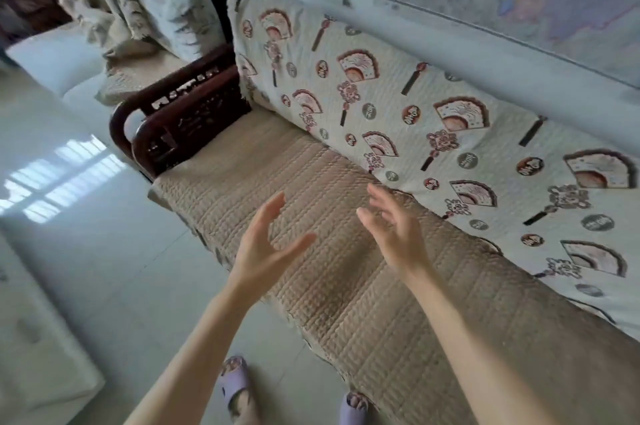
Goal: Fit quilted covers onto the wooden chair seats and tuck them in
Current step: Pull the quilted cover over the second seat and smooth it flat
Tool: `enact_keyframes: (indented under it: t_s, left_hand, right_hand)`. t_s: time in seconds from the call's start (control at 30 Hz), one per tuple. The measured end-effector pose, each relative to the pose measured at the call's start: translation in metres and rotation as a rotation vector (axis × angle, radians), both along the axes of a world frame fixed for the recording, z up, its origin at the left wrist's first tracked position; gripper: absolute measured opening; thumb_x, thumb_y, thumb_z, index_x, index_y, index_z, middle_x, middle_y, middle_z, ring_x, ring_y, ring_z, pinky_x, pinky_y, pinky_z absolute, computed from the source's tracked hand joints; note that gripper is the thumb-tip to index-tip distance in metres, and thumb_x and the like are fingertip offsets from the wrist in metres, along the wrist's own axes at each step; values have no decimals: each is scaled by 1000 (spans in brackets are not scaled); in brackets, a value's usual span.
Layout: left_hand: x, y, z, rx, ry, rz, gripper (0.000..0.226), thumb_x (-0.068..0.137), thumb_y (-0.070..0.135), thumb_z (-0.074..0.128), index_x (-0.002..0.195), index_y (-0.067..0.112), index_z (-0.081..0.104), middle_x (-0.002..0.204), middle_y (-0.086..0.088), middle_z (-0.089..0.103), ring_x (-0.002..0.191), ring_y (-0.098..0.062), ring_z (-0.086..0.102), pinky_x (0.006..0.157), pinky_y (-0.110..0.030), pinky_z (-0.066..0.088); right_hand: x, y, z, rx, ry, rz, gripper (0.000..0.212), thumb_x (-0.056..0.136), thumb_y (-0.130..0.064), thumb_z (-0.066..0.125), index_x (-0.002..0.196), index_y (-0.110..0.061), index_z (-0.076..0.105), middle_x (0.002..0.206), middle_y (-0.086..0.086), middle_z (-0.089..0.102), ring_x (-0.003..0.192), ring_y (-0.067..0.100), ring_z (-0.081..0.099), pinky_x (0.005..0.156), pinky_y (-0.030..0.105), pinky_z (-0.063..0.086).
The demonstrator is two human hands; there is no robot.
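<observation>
Lying below right hand, quilted cover

Matt quilted cover, probably glossy wood armrest.

Two hands, two slippers, two wooden armrests, one fan-print cover

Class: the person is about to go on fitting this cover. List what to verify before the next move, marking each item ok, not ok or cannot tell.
1. Left hand free: ok, fingers spread, holding nothing.
2. Right hand free: ok, open above the seat.
3. Seat cover lying flat: ok where visible.
4. Back edge tucked in: cannot tell, the fan-print cover overlaps it.
5. End at the armrest tucked: cannot tell, the cover reaches it but the tuck is hidden.
</observation>
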State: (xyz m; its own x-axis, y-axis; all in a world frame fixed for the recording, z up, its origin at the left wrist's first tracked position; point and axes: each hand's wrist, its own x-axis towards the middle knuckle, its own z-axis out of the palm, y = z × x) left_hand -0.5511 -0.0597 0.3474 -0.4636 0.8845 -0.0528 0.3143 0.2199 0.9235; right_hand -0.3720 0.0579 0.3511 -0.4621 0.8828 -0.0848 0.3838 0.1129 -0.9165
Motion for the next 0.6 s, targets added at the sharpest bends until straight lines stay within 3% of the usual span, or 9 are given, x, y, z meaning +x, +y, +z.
enact_keyframes:
  t_s: [0.13, 0.27, 0.47, 0.6]
  left_hand:
    - [-89, -38, 3, 40, -7, 145, 88, 64, 51, 72, 142, 23, 42, 135, 9, 50, 123, -5, 47, 101, -23, 37]
    - [-202, -81, 4, 78, -19, 247, 85, 64, 45, 74, 139, 20, 45, 134, 6, 52, 123, -5, 49, 91, -1, 35]
    - [-348, -135, 12, 126, 15, 392, 76, 63, 46, 75, 131, 33, 45, 120, 18, 55, 116, 6, 50, 91, -2, 35]
    - [-433, -158, 19, 136, 17, 497, 71, 63, 48, 75, 125, 45, 42, 126, 16, 55, 117, 0, 51, 90, -8, 37]
  right_hand:
    - [-108, -17, 9, 48, 13, 138, 65, 81, -53, 56, 139, -25, 50, 139, -10, 53, 122, -1, 50, 103, 26, 41]
    - [-237, -46, 11, 56, 46, 220, 65, 80, -54, 55, 138, -25, 51, 136, -12, 55, 119, -3, 52, 99, 21, 43]
    - [-407, -90, 16, 28, 98, 329, 63, 79, -56, 56, 135, -27, 52, 124, -18, 57, 114, -9, 52, 93, 15, 42]
    - [-507, -106, 22, 27, 132, 392, 55, 86, -49, 62, 134, -25, 54, 119, -20, 58, 114, -4, 55, 92, 16, 44]
